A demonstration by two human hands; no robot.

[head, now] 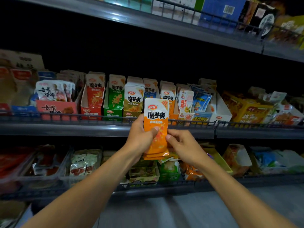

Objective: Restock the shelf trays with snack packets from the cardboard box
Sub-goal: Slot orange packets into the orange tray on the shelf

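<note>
Now, stack: orange packets [156,122], long axis upright, just below-left of orange tray [172,115].
Hands: left hand [139,135] grips stack; right hand [182,143] pinches its edge.

I hold a small stack of orange snack packets [156,127] upright in front of the middle shelf's front rail [98,120]. My left hand [139,137] grips the stack from its left side, thumb across the face. My right hand [182,145] pinches its lower right edge. Behind the rail stand a red tray [91,111], a green tray [112,112] and an orange tray [172,116], each holding packets. The lower shelf [148,190] carries mixed snack boxes.
</note>
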